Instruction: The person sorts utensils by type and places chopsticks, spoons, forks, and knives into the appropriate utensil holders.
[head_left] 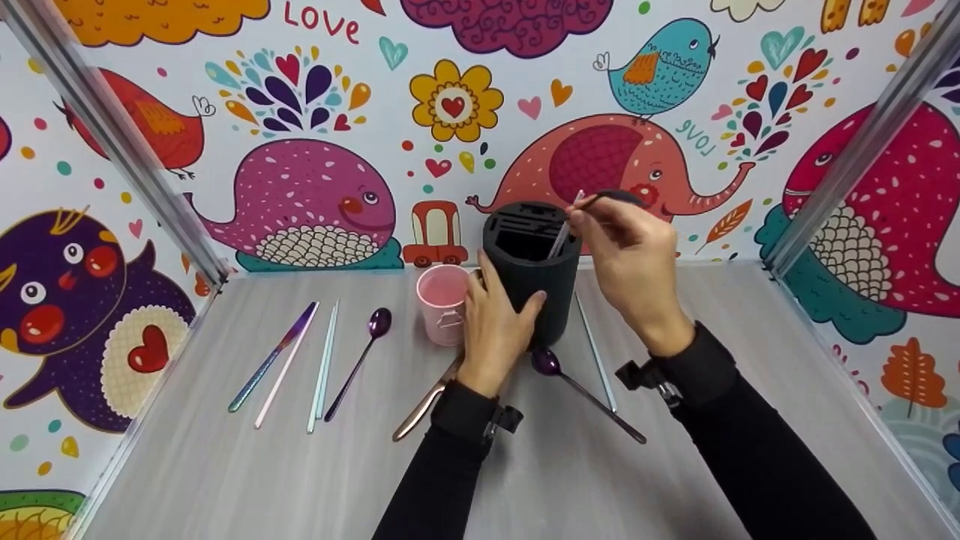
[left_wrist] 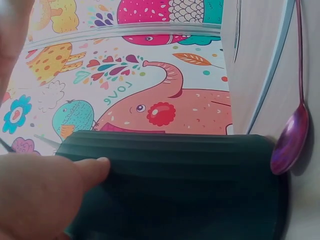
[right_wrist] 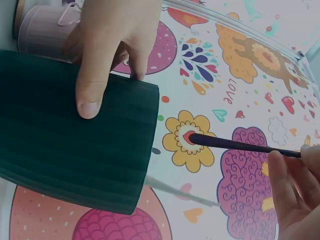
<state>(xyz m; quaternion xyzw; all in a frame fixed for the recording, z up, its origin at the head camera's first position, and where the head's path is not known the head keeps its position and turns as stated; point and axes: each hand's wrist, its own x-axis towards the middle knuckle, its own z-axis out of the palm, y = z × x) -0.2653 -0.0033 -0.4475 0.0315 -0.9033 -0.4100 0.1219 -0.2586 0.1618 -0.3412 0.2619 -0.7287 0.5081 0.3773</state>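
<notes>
A dark cylindrical utensil holder (head_left: 551, 300) with a slotted top stands upright near the back wall. My left hand (head_left: 496, 326) grips its left side, thumb across the front. In the right wrist view, that thumb (right_wrist: 90, 100) lies on the holder's ribbed wall. Above the holder's right rim, my right hand (head_left: 634, 262) pinches a dark purple spoon (right_wrist: 240, 145). Its handle end points toward the holder, and a dark oval bowl (head_left: 628, 197) shows behind the hand. Pale sticks (head_left: 564, 232), like chopsticks, lean out of the holder's opening.
A pink cup (head_left: 442, 300) stands left of the holder. An iridescent knife (head_left: 274, 356), pink stick (head_left: 286, 365), pale blue sticks (head_left: 324, 367) and purple spoon (head_left: 356, 360) lie left. A copper-coloured knife (head_left: 420, 409) is partly under my left hand. Right lie another spoon (head_left: 589, 394) and pale blue stick (head_left: 598, 356).
</notes>
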